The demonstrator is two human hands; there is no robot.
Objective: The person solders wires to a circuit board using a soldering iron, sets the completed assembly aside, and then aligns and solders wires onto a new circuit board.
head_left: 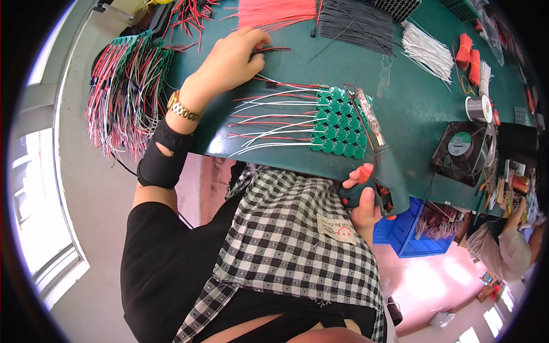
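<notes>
My right hand [366, 200] grips a dark green soldering gun [392, 177] by its orange-trimmed handle. The gun's scorched metal barrel points up and away, its thin tip over the far right part of a green circuit board panel [340, 128] made of several round boards. White, red and black wires [271, 120] run left from the panel's left edge. Farther left, above those wires, my left hand [234, 60] is closed with curled fingers around thin red and black wires [274, 50], whose ends stick out to the right. Its fingertips are partly hidden.
Bundles of red wires [277, 12], black wires [355, 27] and white wires [428, 51] lie along the back. Wired boards [128, 94] hang at the left. Rightward stand a solder spool [478, 108], a fan [462, 150] and a blue crate [420, 243]; another person [503, 248] sits beyond.
</notes>
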